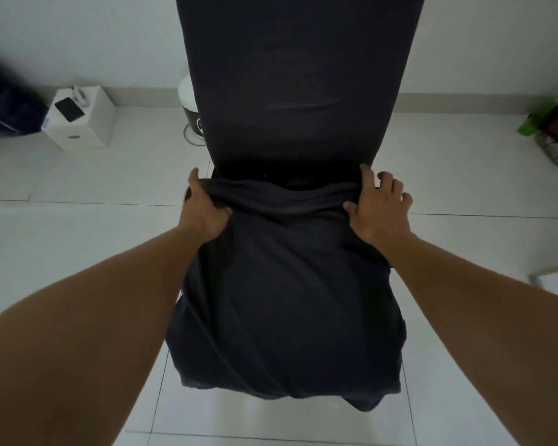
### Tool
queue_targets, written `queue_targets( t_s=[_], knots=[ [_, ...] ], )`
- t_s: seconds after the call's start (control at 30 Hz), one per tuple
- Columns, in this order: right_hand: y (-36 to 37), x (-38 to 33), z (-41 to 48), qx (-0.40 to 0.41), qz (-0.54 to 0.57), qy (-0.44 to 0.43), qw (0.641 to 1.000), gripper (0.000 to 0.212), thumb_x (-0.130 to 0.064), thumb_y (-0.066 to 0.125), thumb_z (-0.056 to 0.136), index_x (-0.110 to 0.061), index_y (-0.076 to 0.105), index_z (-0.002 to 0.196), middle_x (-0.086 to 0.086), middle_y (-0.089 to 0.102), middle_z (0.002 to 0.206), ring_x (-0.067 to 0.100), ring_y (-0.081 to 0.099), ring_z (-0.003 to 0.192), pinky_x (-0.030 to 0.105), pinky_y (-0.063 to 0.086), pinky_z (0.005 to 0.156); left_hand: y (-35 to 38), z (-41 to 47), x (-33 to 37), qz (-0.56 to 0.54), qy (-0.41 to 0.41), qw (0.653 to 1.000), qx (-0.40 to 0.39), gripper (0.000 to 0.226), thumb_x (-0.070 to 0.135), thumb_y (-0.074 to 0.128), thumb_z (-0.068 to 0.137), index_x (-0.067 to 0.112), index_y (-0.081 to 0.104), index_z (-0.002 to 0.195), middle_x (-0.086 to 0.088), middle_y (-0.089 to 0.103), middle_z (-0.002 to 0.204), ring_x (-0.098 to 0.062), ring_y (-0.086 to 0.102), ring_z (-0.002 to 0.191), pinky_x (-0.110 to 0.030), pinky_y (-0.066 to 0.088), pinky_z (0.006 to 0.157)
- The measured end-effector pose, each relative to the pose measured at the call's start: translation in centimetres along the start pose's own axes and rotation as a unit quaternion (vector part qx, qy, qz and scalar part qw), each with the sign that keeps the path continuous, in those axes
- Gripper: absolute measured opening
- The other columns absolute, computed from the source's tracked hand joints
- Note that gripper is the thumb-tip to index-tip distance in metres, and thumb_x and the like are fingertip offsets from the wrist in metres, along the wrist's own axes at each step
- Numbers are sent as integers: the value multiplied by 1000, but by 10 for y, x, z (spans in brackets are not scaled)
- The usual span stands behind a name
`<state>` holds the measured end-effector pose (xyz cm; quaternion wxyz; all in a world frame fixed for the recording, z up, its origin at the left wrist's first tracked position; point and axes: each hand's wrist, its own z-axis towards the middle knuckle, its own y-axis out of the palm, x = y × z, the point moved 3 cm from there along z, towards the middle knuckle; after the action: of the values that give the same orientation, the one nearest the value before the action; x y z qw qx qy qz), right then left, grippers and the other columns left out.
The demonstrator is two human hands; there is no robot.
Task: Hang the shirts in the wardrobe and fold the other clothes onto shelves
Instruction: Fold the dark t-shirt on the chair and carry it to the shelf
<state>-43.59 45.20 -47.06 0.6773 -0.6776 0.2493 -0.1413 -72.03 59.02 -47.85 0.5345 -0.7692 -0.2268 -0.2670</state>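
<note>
We look down on a pale tiled floor [78,252] that meets a white wall, and in the middle of it stands a tall chair [297,75] whose backrest is wrapped in black cloth and rises upright out of the top of the view. Over its seat lies the dark garment [287,300], spread flat, its near hem hanging off the front edge; it is too dark and smooth for us to tell whether it is a shirt or something else. Our two bare forearms reach in from the lower corners to the far end of the garment, at the foot of the backrest. The left hand [203,207] clutches the bunched far-left edge of the cloth, fingers curled into the fold. The right hand [379,207] lies unclenched on the far-right edge, fingers spread and thumb resting on the fabric. At the left by the wall sits a dark bag [4,101], beside it a white box [84,123] with a black phone [69,109] on top. A white rounded appliance [187,94] shows partly behind the chair.
</note>
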Motion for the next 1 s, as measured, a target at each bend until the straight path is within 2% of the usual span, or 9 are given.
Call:
queue_targets(
  t_s=[0.07, 0.17, 0.23, 0.33, 0.43, 0.57, 0.83, 0.93, 1.0],
  knots=[
    [10, -5, -16, -10, -38, -26, 999, 73, -40, 63, 92, -18, 24, 151, 20, 30, 151, 40, 31, 138, 60, 28, 112, 15, -8, -8, 90, 27, 994, -53, 92, 26, 75, 84, 24, 18, 155, -14, 48, 147, -39, 50, 128, -43, 42, 106],
    [27, -15, -41, -49, -59, -45, 996, 59, -41, 59, 93, -15, 35, 140, 19, 36, 144, 39, 38, 130, 54, 38, 106, 31, -15, -22, 241, 43, 960, -135, 70, 39, 76, 83, 23, 47, 144, -13, 46, 145, -34, 49, 130, -39, 40, 110],
    [42, -21, -53, -130, -26, -39, 990, 57, -45, 55, 96, -15, 38, 142, 19, 30, 150, 39, 35, 135, 55, 39, 108, 41, -21, -28, 284, 56, 941, -175, 69, 42, 71, 87, 27, 44, 148, -11, 38, 152, -31, 39, 141, -40, 34, 116],
    [58, -29, -65, -223, -2, -16, 975, 67, -49, 56, 96, -13, 35, 149, 21, 1, 165, 41, 18, 148, 56, 27, 117, 47, -22, -37, 308, 70, 927, -204, 64, 39, 59, 95, 27, 36, 154, -10, 25, 163, -26, 17, 153, -43, 23, 122],
    [61, -41, -71, -231, 11, 11, 973, 76, -46, 59, 96, -9, 26, 153, 24, -15, 164, 41, 5, 153, 56, 17, 121, 39, -18, -32, 319, 85, 924, -195, 58, 34, 54, 98, 26, 36, 153, -11, 33, 158, -33, 32, 146, -43, 29, 120],
    [53, -53, -78, -223, 31, 34, 974, 91, -39, 61, 96, -14, 3, 160, 26, -14, 164, 41, 2, 153, 57, 16, 122, 24, -12, -14, 374, 154, 898, -172, 56, 34, 53, 97, 28, 37, 151, -14, 41, 147, -39, 45, 132, -51, 42, 109],
    [50, -82, -96, -209, 32, 105, 972, 79, -39, 57, 97, -15, 13, 159, 23, 1, 165, 39, 10, 152, 55, 21, 121, 5, 33, 9, 442, 298, 822, -198, 46, 34, 47, 100, 28, 46, 145, -11, 42, 141, -35, 42, 132, -50, 44, 106],
    [54, -93, -115, -206, 35, 188, 960, 76, -40, 50, 100, -16, 11, 160, 22, 2, 166, 38, 12, 152, 54, 22, 121, 4, 49, 5, 468, 387, 768, -204, 43, 34, 45, 100, 29, 49, 143, -8, 47, 135, -32, 45, 126, -47, 45, 103],
    [58, -97, -131, -198, 47, 241, 949, 75, -42, 46, 102, -16, 7, 161, 22, 1, 166, 38, 10, 153, 55, 21, 121, 4, 51, 3, 471, 454, 736, -175, 44, 35, 44, 100, 29, 49, 143, -7, 49, 136, -30, 46, 123, -45, 43, 102]
  ],
)
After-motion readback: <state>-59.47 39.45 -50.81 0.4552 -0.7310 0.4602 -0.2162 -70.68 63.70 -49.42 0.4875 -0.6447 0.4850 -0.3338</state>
